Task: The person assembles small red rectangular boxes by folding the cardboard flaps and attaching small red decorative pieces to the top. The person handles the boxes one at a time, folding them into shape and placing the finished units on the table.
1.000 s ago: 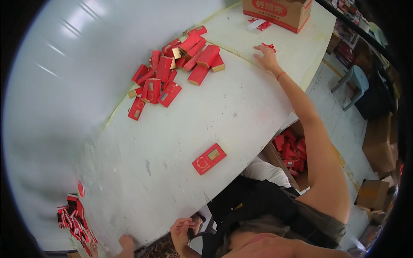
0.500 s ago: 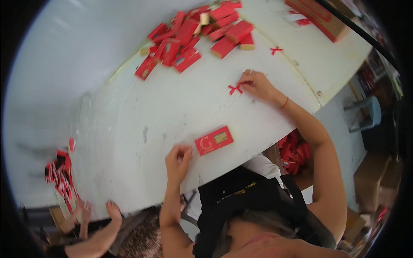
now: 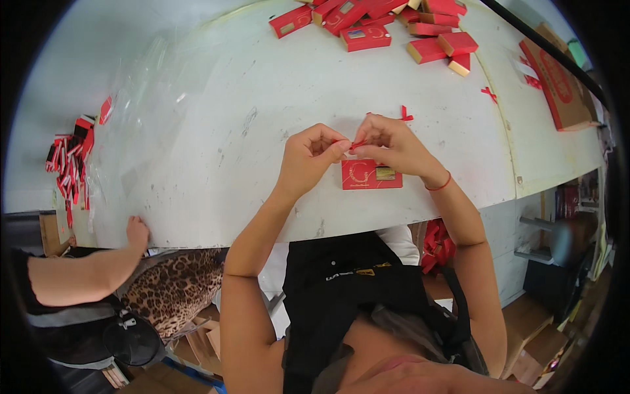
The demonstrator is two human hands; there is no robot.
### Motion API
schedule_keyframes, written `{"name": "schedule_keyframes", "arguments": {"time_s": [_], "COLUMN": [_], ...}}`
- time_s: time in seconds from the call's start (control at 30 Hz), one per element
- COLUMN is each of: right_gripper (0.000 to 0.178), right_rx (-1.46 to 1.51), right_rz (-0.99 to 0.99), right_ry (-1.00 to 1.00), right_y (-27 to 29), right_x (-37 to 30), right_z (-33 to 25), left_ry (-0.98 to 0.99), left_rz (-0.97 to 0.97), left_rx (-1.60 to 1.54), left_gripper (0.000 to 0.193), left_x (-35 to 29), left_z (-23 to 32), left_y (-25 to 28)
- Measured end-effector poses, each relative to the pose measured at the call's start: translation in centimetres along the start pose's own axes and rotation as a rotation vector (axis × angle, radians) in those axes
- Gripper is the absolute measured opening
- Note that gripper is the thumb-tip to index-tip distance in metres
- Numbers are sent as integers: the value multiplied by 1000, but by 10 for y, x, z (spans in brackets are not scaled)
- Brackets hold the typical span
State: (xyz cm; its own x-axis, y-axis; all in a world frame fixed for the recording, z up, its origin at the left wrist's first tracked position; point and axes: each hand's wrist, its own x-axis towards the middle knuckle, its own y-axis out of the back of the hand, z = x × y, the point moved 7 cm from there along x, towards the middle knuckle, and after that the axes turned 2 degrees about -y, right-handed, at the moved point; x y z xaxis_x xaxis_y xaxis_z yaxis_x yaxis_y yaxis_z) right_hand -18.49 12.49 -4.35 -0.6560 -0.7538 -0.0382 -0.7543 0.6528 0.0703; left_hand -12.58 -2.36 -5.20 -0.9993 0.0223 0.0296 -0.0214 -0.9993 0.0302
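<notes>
My left hand [image 3: 308, 156] and my right hand [image 3: 392, 146] meet over the table, fingertips pinched. Between them is a small piece of red ribbon [image 3: 355, 145], mostly covered by the fingers. Just below it on the table lies a flat red box [image 3: 367, 176] with gold print and a small window, its upper right corner partly behind my right hand. Beyond the knuckles of my right hand shows a red ribbon bow [image 3: 406, 115]; whether it touches that hand I cannot tell.
Several red boxes with gold ends [image 3: 367, 38] lie heaped at the far side. Another bow [image 3: 489, 94] is to the right, near a cardboard carton [image 3: 558, 85]. At left are red-and-black pieces [image 3: 71, 157] and a co-worker's hand [image 3: 137, 233] on the table edge.
My left hand has left the box's side and joined my right hand, which has come nearer the box. The view has turned, so the box now looks level.
</notes>
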Motion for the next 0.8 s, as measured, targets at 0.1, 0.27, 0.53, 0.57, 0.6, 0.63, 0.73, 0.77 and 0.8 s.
{"name": "schedule_keyframes", "arguments": {"time_s": [0.1, 0.27, 0.53, 0.57, 0.6, 0.63, 0.73, 0.77, 0.8], "right_gripper": [7, 7, 6, 6, 6, 6, 7, 7, 7], "right_rx": [68, 55, 172, 159, 159, 159, 151, 145, 162], "right_rz": [-20, -40, -56, -69, -102, -135, -152, -140, -127], "right_ry": [-78, -152, -117, -108, -113, -118, -102, -88, -96], "right_y": [1, 1, -11, -13, -15, -16, -15, -15, -15], "right_x": [-3, -6, -13, -13, -13, -13, -13, -12, -12], "right_z": [2, 11, 9, 8, 6, 5, 5, 6, 6], "left_ry": [125, 235, 157, 148, 162, 176, 296, 346, 354], "left_rz": [-9, -75, -164, -183, -186, -189, -209, -219, -201], "left_rx": [-110, -114, -129, -77, -72, -66, -166, -215, -244], "left_gripper": [13, 12, 11, 11, 11, 12, 18, 21, 24], "left_x": [-7, -14, -18, -17, -17, -16, -15, -14, -14], "left_z": [-8, -12, -10, -5, -7, -12, -15, -15, -14], "left_y": [8, 9, -14, -16, -15, -11, -8, -9, -8]}}
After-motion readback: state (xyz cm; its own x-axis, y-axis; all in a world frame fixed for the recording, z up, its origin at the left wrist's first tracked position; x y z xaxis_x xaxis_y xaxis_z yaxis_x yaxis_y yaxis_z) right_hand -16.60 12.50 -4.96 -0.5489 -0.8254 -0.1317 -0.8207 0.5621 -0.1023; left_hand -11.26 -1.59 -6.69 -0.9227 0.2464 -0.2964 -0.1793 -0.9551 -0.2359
